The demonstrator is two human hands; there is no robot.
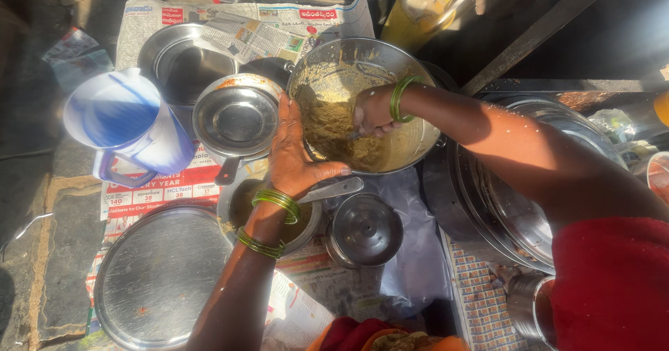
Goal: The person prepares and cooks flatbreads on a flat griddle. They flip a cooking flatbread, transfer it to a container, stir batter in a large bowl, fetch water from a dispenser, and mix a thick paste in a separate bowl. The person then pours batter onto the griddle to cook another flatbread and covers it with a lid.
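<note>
A large steel bowl (411, 145) tilted toward me holds coarse yellow-brown batter (327, 117). My left hand (293, 152) presses flat against the bowl's near left rim, fingers spread, steadying it. My right hand (373, 112), with green bangles at the wrist, is down inside the bowl, fingers closed in the batter, possibly around a spoon handle that is mostly hidden. Green bangles also ring my left wrist.
A white-and-blue plastic jug (129, 124) stands at left. Steel plates and lids (237, 117) sit beside the bowl, a large flat steel plate (157, 278) at bottom left, a small lidded pot (366, 229) below the bowl, a big steel vessel (516, 211) at right. Newspapers cover the ground.
</note>
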